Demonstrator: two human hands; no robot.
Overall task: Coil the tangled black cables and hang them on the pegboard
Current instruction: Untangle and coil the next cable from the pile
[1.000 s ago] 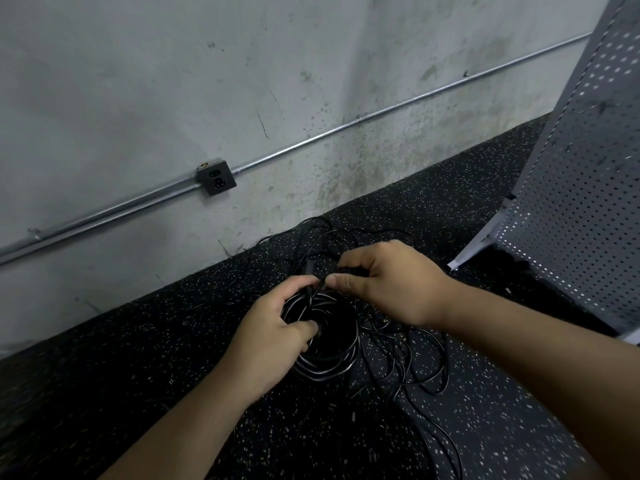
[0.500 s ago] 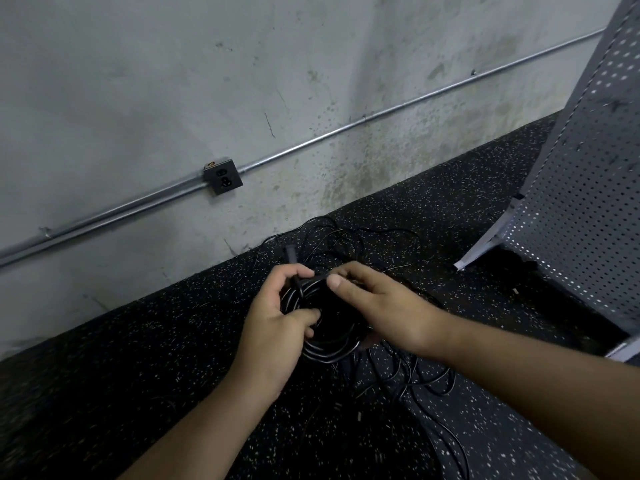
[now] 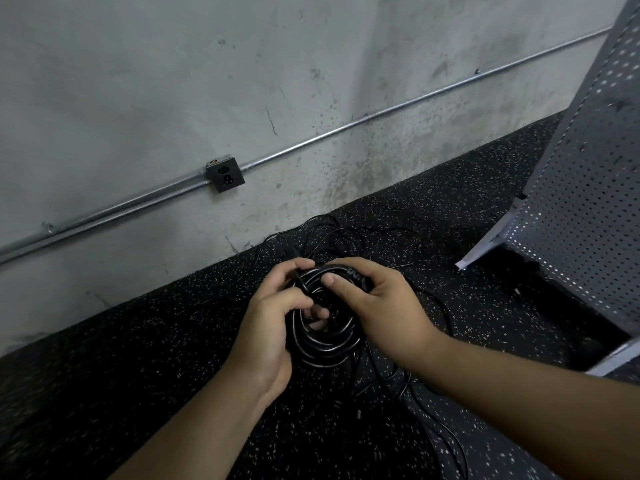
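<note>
A coil of black cable (image 3: 327, 344) hangs between my hands above the speckled floor. My left hand (image 3: 268, 327) grips the coil's left side, with fingers curled through its middle. My right hand (image 3: 377, 306) holds the coil's top right, thumb pressed on the loops and fingers curled round a cable end with a plug (image 3: 355, 273). More tangled black cables (image 3: 332, 233) lie loose on the floor behind and below the coil. The grey pegboard (image 3: 588, 188) leans at the right edge.
A concrete wall carries a metal conduit (image 3: 346, 128) and a dark socket box (image 3: 225, 174). The black speckled floor (image 3: 138, 358) spreads left and front. The pegboard's white foot (image 3: 479, 252) rests on the floor at the right, with a dark gap under it.
Both hands lifted the coil slightly and closed in on it. My right hand slid from the coil's top left across to its top right and now wraps the plug end.
</note>
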